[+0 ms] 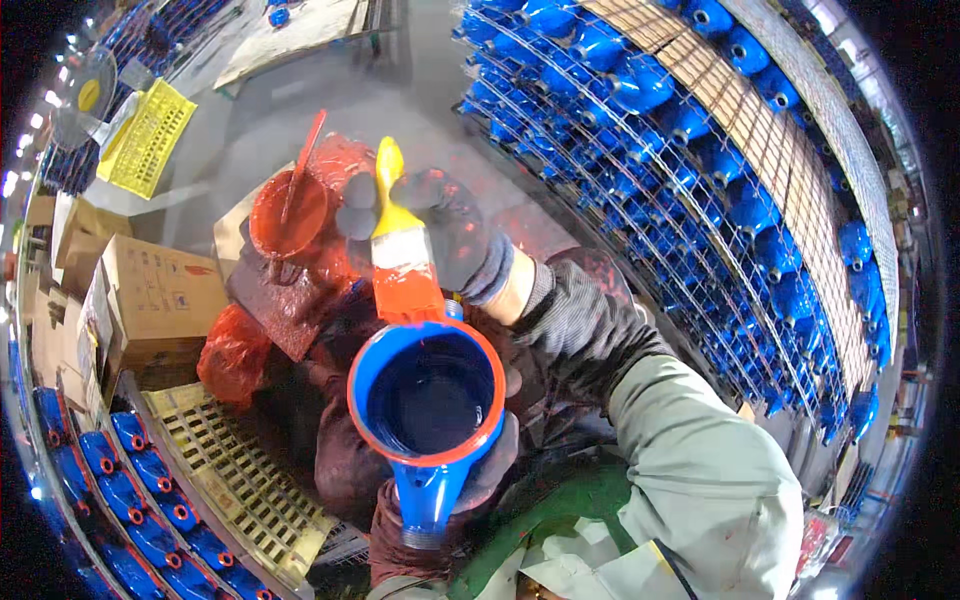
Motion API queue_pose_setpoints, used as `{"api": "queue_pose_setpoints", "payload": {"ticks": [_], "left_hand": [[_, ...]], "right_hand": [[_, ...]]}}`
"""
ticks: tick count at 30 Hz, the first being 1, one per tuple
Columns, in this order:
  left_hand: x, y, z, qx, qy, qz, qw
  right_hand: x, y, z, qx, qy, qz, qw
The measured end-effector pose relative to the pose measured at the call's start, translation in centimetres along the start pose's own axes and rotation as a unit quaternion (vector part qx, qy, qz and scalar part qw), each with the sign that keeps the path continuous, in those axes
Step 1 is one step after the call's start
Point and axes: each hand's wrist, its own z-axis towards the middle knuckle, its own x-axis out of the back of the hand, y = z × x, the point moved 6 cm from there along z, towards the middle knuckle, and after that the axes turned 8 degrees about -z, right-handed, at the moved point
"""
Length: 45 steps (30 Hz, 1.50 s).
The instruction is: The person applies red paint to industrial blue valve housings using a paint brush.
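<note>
right hand: my right hand (455,225), in a dark grey glove spotted with red, is closed around the yellow handle (388,185) of a broad flat paintbrush (402,250) with a white band and bristles thick with red paint.
left hand: my left hand (490,465), in a stained dark glove, grips a glossy blue, funnel-shaped, metal-looking housing (428,410) from beneath, its open mouth facing me.
bristles: at the far edge of the round red rim (430,460); i cannot tell whether they touch it or hover just over it.
drip: so heavy a load could let a bead fall inside the mouth, onto the blue inner wall (375,370), if the brush tips or pauses above it.
stub: the small blue threaded stub (453,308) stands right beside the bristles; a wide stroke could smear red on its threads.
slip: wet paint on my gloves could make the housing turn or slide, and a fingertip near the rim could smudge it.
tub: the round red paint tub (285,220), a thin red stick (305,160) leaning in it, stands near my right hand; a careless elbow or backswing could knock the stick and spatter paint.
</note>
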Motion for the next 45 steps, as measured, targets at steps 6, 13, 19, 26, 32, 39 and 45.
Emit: {"api": "queue_pose_setpoints", "payload": {"ticks": [6,13,19,26,32,39,45], "left_hand": [[1.1,2.5,-0.9,-0.232,0.135,-0.087,0.959],[3.0,8.1,-2.9,-0.293,-0.049,-0.111,0.948],[2.5,8.1,-2.2,-0.3,-0.096,-0.111,0.943],[3.2,8.3,-2.8,-0.311,-0.088,-0.131,0.937],[2.1,8.9,-3.5,-0.284,-0.103,-0.144,0.942],[-0.3,9.5,-7.0,-0.597,0.279,0.64,0.394],[-2.1,8.5,-6.0,-0.545,0.184,0.797,0.187]], "right_hand": [[3.8,-3.4,-1.9,0.078,0.303,-0.284,0.906],[-4.5,-3.8,-2.0,0.203,0.218,-0.591,0.75],[-7.7,-2.6,-2.7,0.27,0.156,-0.672,0.672],[-7.7,-3.3,-2.9,0.249,0.168,-0.732,0.612],[-3.9,-4.7,-3.6,0.276,0.239,-0.583,0.726],[-7.9,-4.5,-3.6,0.221,0.366,-0.653,0.625],[-9.3,-3.6,-3.9,0.294,0.259,-0.61,0.689]]}}
